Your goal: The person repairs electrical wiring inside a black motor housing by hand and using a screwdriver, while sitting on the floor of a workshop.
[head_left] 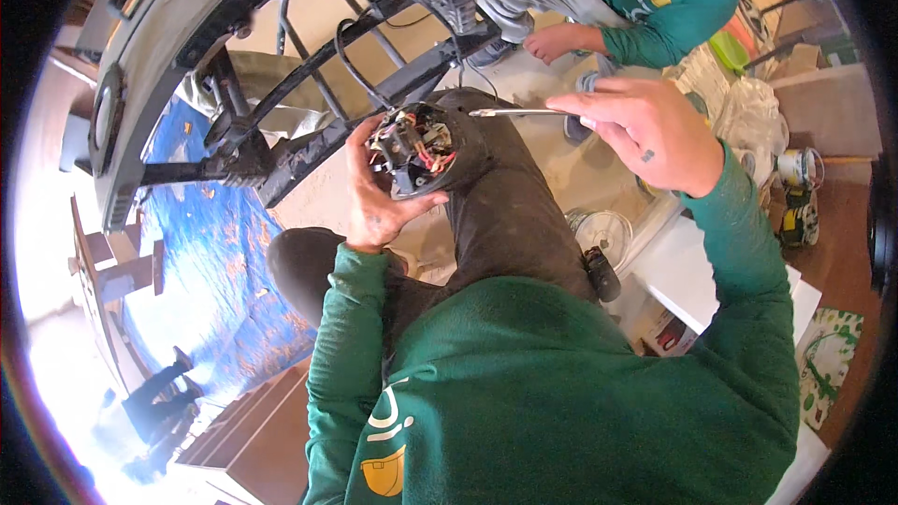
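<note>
Green-sleeved, clamps a round black housing [412, 151] by the right leg [510, 224], between fingers and thumb of the left hand [374, 215], with wires [436, 160] showing inside. Pinches a slim metal tool [528, 112] in the right hand [655, 131], with its tip just right of the housing. Works beside a black frame [304, 164], across from a co-worker [655, 9] in a green shirt, with a blue tarp [210, 252] to the left and clear plastic [753, 122] and a tin [800, 168] to the right.

Pale floor [554, 173], blue sheet [234, 266] (brown-speckled) atop
</note>
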Demonstrator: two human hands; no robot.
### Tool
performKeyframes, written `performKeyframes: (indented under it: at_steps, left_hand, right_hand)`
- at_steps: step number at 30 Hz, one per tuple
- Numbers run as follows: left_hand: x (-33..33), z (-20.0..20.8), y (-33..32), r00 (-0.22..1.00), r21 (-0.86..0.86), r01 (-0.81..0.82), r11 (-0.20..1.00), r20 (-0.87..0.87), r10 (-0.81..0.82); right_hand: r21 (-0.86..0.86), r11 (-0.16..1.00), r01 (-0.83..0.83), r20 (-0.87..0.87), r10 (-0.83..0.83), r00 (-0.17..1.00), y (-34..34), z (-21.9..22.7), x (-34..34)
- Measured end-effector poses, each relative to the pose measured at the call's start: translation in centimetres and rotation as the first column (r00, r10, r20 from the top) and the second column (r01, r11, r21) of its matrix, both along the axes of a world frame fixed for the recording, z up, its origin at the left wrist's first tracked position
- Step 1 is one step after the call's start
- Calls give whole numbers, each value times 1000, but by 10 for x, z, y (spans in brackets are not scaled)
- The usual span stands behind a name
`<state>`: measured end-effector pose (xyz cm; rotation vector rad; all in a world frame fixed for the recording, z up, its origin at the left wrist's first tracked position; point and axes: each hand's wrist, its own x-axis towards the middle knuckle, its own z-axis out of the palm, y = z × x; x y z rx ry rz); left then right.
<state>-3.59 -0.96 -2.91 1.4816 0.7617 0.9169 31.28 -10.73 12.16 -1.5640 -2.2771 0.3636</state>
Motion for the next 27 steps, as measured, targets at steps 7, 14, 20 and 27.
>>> performKeyframes:
  at_steps: [7, 14, 20, 27]
  left_hand:
    - [2, 17, 11, 995, -98, 97, 990, 7, -96]
    - [0, 35, 1, 994, -119, 69, 990, -77, -79]
    - [9, 53, -4, 997, -168, 4, 986, -70, -16]
    - [5, 56, -1, 991, -159, -47, 986, -128, 27]
  right_hand:
    - [62, 993, -102, 78, 97, 992, 22, -6, 3]
    - [10, 995, -96, 19, 95, 995, 30, -23, 6]
    - [-32, 994, -109, 16, 110, 994, 32, -28, 8]
    - [-3, 991, -132, 1, 132, 991, 37, -31, 8]
